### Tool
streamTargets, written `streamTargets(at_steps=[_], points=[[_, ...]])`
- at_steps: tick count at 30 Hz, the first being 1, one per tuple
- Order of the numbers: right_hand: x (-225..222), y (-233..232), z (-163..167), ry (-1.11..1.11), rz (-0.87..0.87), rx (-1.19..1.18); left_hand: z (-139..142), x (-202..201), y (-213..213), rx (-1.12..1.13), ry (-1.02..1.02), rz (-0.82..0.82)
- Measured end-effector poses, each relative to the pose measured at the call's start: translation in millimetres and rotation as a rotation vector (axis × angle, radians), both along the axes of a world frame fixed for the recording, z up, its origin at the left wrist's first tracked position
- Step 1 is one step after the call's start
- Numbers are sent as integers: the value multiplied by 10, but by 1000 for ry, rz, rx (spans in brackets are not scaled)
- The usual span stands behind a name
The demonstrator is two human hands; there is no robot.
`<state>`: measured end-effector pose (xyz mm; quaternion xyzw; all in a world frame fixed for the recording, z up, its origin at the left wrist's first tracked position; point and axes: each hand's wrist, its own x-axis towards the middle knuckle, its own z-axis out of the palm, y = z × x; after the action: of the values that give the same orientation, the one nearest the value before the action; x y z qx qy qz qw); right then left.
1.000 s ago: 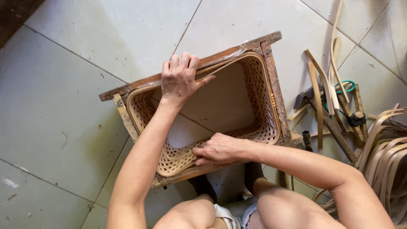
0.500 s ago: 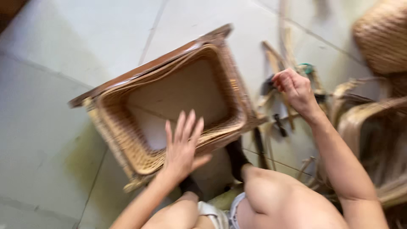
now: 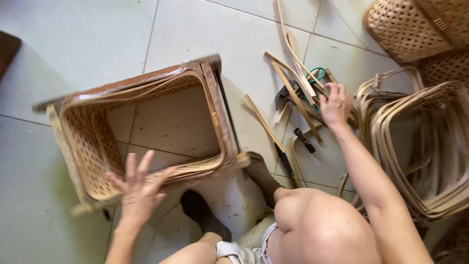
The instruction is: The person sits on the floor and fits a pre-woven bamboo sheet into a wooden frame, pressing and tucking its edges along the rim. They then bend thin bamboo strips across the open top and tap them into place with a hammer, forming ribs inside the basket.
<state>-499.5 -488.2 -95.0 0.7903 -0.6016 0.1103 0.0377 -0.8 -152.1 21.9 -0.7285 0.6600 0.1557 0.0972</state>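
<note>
A bottomless woven rattan basket [image 3: 93,142] in a brown wooden frame lies on the tiled floor at left. My left hand [image 3: 139,188] hovers with spread fingers over its near rim, holding nothing. My right hand [image 3: 336,103] reaches to the right into a pile of bamboo strips [image 3: 293,88] and tools; its fingers curl down onto the strips, and whether it grips one is not clear. My knees and dark-socked feet [image 3: 259,176] sit at the bottom.
Bent rattan hoops [image 3: 420,146] are stacked at right. A finished woven basket [image 3: 405,27] stands at top right. A green-handled tool [image 3: 317,74] and a dark-handled tool [image 3: 304,139] lie among the strips.
My right hand left the basket's near rim and reached right to the strip pile. My left hand came off the far rim to the near rim. The view shifted right.
</note>
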Motion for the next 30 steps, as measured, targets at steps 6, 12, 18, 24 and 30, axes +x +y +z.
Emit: streamTargets(at_steps=[6, 12, 18, 24, 30], points=[[-24, -171, -17, -132, -23, 179, 276, 304, -161, 231, 57, -125], [265, -282, -10, -120, -10, 145, -104, -615, -630, 285, 373, 54], [226, -329, 202, -291, 109, -31, -293, -990, -423, -73, 222, 218], [369, -904, 1284, -397, 277, -275, -516, -1558, -25, 57, 174, 221], [1694, -699, 2796, -1109, 602, 325, -438, -2049, 211, 135, 305, 117]])
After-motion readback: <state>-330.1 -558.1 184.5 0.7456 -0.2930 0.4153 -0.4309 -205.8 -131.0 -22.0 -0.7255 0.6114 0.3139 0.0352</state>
